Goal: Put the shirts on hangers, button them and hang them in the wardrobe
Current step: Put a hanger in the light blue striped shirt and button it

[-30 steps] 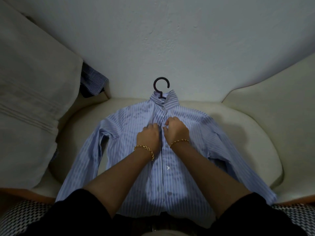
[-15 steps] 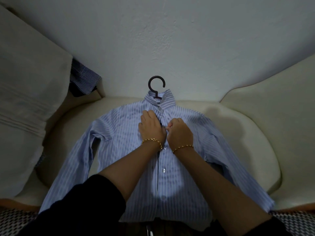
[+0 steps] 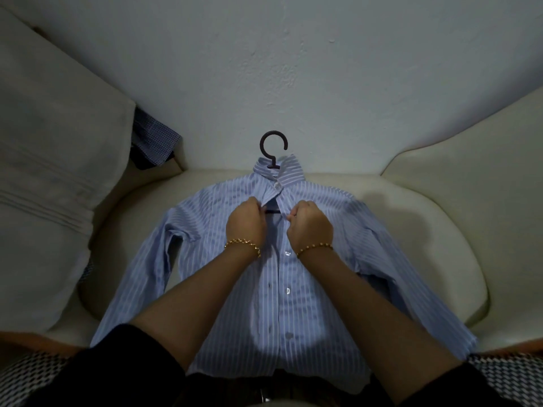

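A light blue striped shirt (image 3: 308, 304) lies face up on a cream sofa seat (image 3: 435, 239), sleeves spread to both sides. A dark hanger is inside it, its hook (image 3: 273, 146) sticking out above the collar and its bar showing in the gap below the collar. My left hand (image 3: 245, 223) pinches the left front edge just under the collar. My right hand (image 3: 311, 226) pinches the right front edge beside it. The two edges are held slightly apart there. Lower down the front is closed, with buttons showing.
A cream cushion (image 3: 50, 183) leans at the left. A dark blue checked shirt (image 3: 152, 139) is tucked behind it against the white wall. The sofa's right arm (image 3: 476, 142) rises at the right. Patterned floor shows at the bottom corners.
My hands have moved up the shirt front from mid-chest to just below the collar and pulled the two edges apart, so the hanger bar shows.
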